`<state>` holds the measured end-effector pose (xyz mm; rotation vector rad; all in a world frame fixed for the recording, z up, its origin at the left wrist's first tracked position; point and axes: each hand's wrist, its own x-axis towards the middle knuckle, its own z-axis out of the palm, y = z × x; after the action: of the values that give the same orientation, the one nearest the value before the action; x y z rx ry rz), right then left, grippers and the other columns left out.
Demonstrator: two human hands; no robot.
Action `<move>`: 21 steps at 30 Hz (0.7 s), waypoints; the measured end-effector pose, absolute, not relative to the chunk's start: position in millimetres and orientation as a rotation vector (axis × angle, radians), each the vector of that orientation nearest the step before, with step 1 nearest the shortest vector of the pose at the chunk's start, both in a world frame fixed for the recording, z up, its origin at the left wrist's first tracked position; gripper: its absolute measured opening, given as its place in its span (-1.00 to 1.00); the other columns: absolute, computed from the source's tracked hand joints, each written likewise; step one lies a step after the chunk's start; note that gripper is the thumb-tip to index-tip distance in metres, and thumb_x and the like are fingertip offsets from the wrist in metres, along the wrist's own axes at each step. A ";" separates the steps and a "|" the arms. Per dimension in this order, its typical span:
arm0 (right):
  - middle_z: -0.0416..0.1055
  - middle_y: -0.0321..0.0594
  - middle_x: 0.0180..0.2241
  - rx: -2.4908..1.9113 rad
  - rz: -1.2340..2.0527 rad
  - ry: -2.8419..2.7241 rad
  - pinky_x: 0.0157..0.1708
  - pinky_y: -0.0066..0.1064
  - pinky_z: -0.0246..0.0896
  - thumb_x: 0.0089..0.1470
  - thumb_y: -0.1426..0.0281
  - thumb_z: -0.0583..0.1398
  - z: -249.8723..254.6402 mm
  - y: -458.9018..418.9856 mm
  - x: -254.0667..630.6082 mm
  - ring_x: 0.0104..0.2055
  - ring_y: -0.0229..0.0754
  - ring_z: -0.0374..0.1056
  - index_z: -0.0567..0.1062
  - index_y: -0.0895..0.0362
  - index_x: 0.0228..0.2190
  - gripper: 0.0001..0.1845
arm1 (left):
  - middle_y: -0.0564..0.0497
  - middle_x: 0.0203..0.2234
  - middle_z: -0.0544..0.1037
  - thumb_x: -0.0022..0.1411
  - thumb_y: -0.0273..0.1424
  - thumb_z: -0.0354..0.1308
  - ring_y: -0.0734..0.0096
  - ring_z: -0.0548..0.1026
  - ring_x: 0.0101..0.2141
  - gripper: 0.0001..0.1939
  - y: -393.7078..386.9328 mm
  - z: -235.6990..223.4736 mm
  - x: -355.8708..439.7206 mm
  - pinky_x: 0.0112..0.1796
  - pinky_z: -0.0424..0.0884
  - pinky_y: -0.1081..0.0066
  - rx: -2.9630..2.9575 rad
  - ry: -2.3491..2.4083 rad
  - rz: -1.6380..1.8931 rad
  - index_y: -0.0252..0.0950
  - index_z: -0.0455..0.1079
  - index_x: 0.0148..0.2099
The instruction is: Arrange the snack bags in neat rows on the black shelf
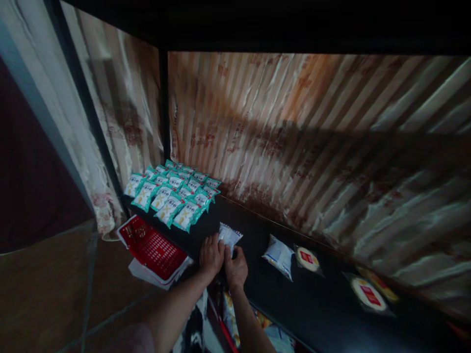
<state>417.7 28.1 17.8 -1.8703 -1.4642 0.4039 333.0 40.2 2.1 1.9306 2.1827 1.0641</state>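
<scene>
A small white and bluish snack bag is at the front of the black shelf, between my two hands. My left hand grips the bag's left side, its fingers bent close together at the edge. At the lower right of the same bag, my right hand has thumb and fingers closed around it. The bag's lower end is hidden by my hands. A similar white snack bag lies apart to the right. Further left, several green and white snack bags are laid out in rows.
A red shopping basket stands below the shelf's front edge at left. Round flat packs with red labels lie along the shelf on the right. Corrugated sheeting backs it, and a dark post rises at the corner. Packets sit below my arms.
</scene>
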 end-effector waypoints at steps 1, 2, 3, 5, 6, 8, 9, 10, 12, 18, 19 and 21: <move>0.48 -0.14 -0.38 -1.874 0.417 -1.458 -0.33 -0.36 0.17 0.07 -0.01 -0.04 18.3 28.0 417.8 -0.30 -0.05 0.41 0.38 0.07 -0.38 -0.56 | -0.14 -0.16 0.53 0.33 -0.36 -0.10 0.21 0.46 -0.11 -0.67 40.1 2.8 332.7 -0.01 0.34 0.23 1.925 2.178 1.060 -0.37 0.35 0.02; 0.48 -0.13 -0.37 -1.876 0.425 -1.454 -0.33 -0.36 0.18 0.07 -0.02 -0.04 18.9 27.8 417.7 -0.29 -0.04 0.41 0.39 0.07 -0.37 -0.55 | -0.14 -0.16 0.53 0.33 -0.36 -0.10 0.21 0.46 -0.11 -0.67 40.0 3.6 332.5 -0.01 0.34 0.23 1.916 2.174 1.054 -0.37 0.34 0.02; 0.48 -0.12 -0.36 -1.877 0.427 -1.449 -0.33 -0.36 0.18 0.06 -0.02 -0.04 19.6 27.5 417.6 -0.29 -0.04 0.41 0.39 0.07 -0.37 -0.55 | -0.14 -0.16 0.53 0.33 -0.36 -0.10 0.21 0.46 -0.11 -0.67 40.0 4.2 332.3 -0.01 0.34 0.24 1.906 2.172 1.049 -0.37 0.34 0.03; 0.49 -0.11 -0.34 -1.869 0.424 -1.445 -0.33 -0.35 0.18 0.06 -0.03 -0.04 20.7 27.0 417.3 -0.27 -0.03 0.41 0.38 0.08 -0.36 -0.54 | -0.14 -0.15 0.52 0.33 -0.36 -0.10 0.22 0.46 -0.10 -0.67 40.1 5.1 332.0 -0.01 0.34 0.24 1.892 2.169 1.039 -0.36 0.34 0.04; 0.49 -0.11 -0.34 -1.865 0.427 -1.447 -0.33 -0.35 0.18 0.05 -0.03 -0.04 21.2 26.8 417.1 -0.26 -0.03 0.41 0.38 0.08 -0.37 -0.54 | -0.13 -0.14 0.52 0.33 -0.36 -0.10 0.22 0.46 -0.10 -0.67 40.3 5.1 332.0 -0.01 0.34 0.24 1.887 2.167 1.035 -0.35 0.34 0.04; 0.48 -0.11 -0.35 -1.864 0.444 -1.455 -0.33 -0.35 0.18 0.05 -0.02 -0.04 22.4 26.7 416.7 -0.26 -0.02 0.42 0.38 0.07 -0.37 -0.55 | -0.12 -0.14 0.52 0.33 -0.36 -0.09 0.22 0.45 -0.10 -0.68 40.6 4.4 332.1 -0.01 0.35 0.24 1.880 2.165 1.029 -0.34 0.34 0.04; 0.48 -0.11 -0.36 -1.869 0.457 -1.460 -0.33 -0.34 0.18 0.05 -0.02 -0.04 23.2 26.7 416.5 -0.27 -0.02 0.42 0.38 0.07 -0.38 -0.55 | -0.12 -0.13 0.52 0.32 -0.36 -0.09 0.22 0.45 -0.10 -0.68 40.9 3.6 332.3 -0.01 0.35 0.24 1.876 2.167 1.031 -0.34 0.34 0.04; 0.48 -0.11 -0.36 -1.879 0.470 -1.464 -0.33 -0.34 0.17 0.05 -0.02 -0.04 24.1 26.9 416.3 -0.27 -0.01 0.42 0.37 0.07 -0.38 -0.56 | -0.12 -0.13 0.52 0.32 -0.36 -0.09 0.22 0.45 -0.09 -0.68 41.3 2.5 332.5 0.00 0.35 0.23 1.874 2.170 1.037 -0.35 0.34 0.04; 0.48 -0.09 -0.35 -1.906 0.493 -1.464 -0.34 -0.33 0.17 0.06 -0.01 -0.04 26.0 27.4 415.8 -0.26 0.00 0.42 0.38 0.07 -0.37 -0.56 | -0.13 -0.12 0.52 0.32 -0.37 -0.09 0.22 0.45 -0.09 -0.67 42.2 -0.3 333.2 0.02 0.33 0.22 1.881 2.176 1.055 -0.36 0.33 0.04; 0.48 -0.12 -0.35 -1.893 0.516 -1.463 -0.30 -0.33 0.17 0.06 -0.04 -0.07 26.0 28.2 416.8 -0.24 -0.01 0.41 0.38 0.06 -0.38 -0.53 | -0.11 -0.11 0.52 0.33 -0.38 -0.11 0.24 0.46 -0.09 -0.68 44.0 -9.8 333.3 -0.02 0.37 0.24 1.904 2.202 1.136 -0.31 0.32 0.05; 0.47 -0.13 -0.35 -1.878 0.522 -1.463 -0.29 -0.33 0.17 0.06 -0.05 -0.08 25.6 28.0 417.1 -0.23 -0.01 0.41 0.37 0.05 -0.39 -0.52 | -0.11 -0.11 0.52 0.33 -0.38 -0.11 0.25 0.47 -0.09 -0.68 44.0 -11.1 332.9 -0.02 0.38 0.24 1.909 2.198 1.150 -0.30 0.31 0.06; 0.47 -0.15 -0.34 -1.869 0.540 -1.445 -0.27 -0.33 0.17 0.07 -0.07 -0.10 25.5 27.7 417.1 -0.22 -0.02 0.40 0.37 0.06 -0.38 -0.49 | -0.11 -0.10 0.52 0.33 -0.39 -0.12 0.26 0.46 -0.07 -0.67 43.8 -13.1 332.1 -0.01 0.37 0.25 1.912 2.190 1.185 -0.30 0.30 0.07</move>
<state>417.1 27.7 25.5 -1.8694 -1.4455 0.5398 332.1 43.8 -13.1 1.9123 2.1896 1.1853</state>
